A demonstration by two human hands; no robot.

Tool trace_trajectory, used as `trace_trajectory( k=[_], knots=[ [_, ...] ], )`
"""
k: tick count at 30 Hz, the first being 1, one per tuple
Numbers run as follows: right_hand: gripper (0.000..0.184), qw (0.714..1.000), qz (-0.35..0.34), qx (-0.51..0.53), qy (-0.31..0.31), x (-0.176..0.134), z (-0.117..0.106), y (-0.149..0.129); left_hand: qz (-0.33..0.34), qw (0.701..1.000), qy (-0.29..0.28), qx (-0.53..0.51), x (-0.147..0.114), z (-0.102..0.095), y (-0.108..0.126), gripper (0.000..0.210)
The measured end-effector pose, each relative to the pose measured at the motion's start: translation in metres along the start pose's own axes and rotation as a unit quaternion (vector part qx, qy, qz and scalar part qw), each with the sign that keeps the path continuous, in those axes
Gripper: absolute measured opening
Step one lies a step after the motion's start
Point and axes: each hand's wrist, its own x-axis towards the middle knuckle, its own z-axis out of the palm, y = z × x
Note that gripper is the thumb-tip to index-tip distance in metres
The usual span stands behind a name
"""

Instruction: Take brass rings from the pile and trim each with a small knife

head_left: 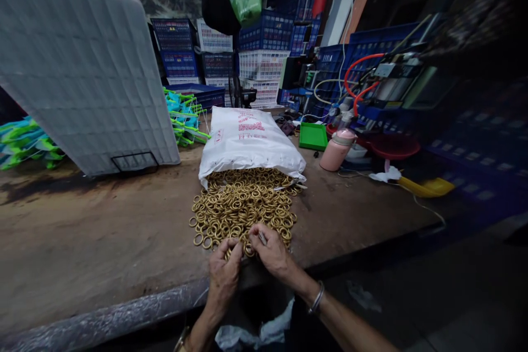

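Observation:
A heap of brass-coloured rings [243, 206] spills onto the table from the mouth of a white sack [251, 146] with red print. At the heap's near edge, my left hand [224, 272] is closed in a pinch, with a brass ring [227, 253] showing between thumb and forefinger. Close beside it, my right hand [274, 253] curls around a small grey metal piece [262, 238] whose kind I cannot make out. The fingertips of both hands nearly meet over the nearest rings.
A padded white panel [91, 77] stands at left, with green and blue items [185, 115] behind it. To the right are a pink bottle [337, 149], a green tray [313, 136], a yellow scoop [427, 187] and a machine with red hoses [388, 82]. Stacked crates [264, 66] line the back.

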Motion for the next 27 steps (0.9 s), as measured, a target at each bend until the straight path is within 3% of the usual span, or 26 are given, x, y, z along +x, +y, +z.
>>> trace_trajectory(
  k=[4, 10, 14, 20, 27],
  knots=[
    [0.019, 0.994, -0.059, -0.093, -0.011, -0.001, -0.007, -0.01, 0.115, 0.987, -0.014, 0.108, 0.001, -0.003, -0.001, 0.011],
    [0.022, 0.991, -0.034, -0.131, -0.019, 0.004, 0.0, -0.007, 0.129, 0.986, -0.009, 0.106, 0.004, -0.004, 0.0, 0.007],
    [0.026, 0.994, -0.031, -0.1, -0.017, 0.007, 0.003, -0.006, 0.095, 0.992, -0.038, 0.073, 0.004, -0.007, 0.003, 0.013],
    [0.031, 0.999, -0.017, -0.036, -0.032, 0.007, 0.002, -0.011, -0.101, 0.989, -0.095, -0.058, -0.001, -0.009, 0.003, 0.026],
    [0.032, 0.998, -0.01, 0.039, -0.043, 0.007, 0.008, -0.003, -0.111, 0.978, -0.123, -0.124, -0.005, -0.008, 0.007, 0.026]
  ],
)
